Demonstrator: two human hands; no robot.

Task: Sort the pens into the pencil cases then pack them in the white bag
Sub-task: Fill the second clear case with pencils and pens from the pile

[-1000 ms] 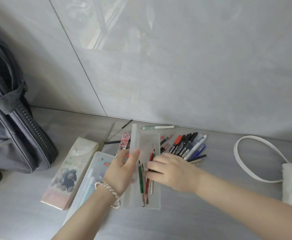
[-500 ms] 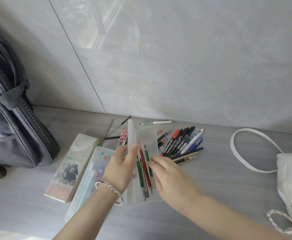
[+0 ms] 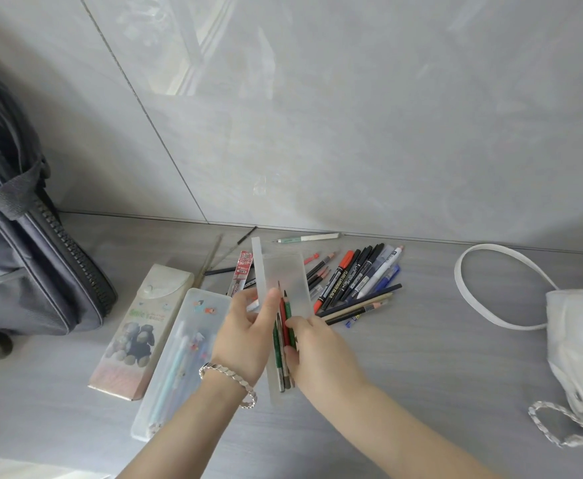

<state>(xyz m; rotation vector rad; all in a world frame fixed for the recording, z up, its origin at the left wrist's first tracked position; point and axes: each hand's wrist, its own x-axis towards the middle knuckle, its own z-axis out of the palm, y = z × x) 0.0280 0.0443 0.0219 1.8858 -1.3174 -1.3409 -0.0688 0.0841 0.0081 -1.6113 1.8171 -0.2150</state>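
My left hand [image 3: 245,335] holds the lid of the frosted case [image 3: 284,281] upright, thumb along its edge, fingers closed around it. My right hand [image 3: 317,354] is pinched shut on a small bunch of coloured pencils [image 3: 284,326], red and green, their points aimed at the far end of the tray. They lie partly inside the case; I cannot tell whether they rest flat on its floor or are still lifted in my fingers.

The loose markers and pens [image 3: 355,281] are heaped just right of the case, touching its far right edge. One green-and-white pen [image 3: 305,238] lies alone by the wall. Two other cases sit to the left: the clear case [image 3: 179,357], already holding pens, and beside it the bear-print case [image 3: 138,326]. The white bag [image 3: 576,344] slumps well apart at the right.

The risks, as I judge them: the lid is only propped by my left hand, so if I loosen it the lid could drop onto the pencils or my right fingers. The pencils are fanned, not parallel; letting go carelessly may leave one across the rim, and the lid won't close. The case itself is light and unanchored, so a push from my right hand could slide it into the marker heap and scatter it.
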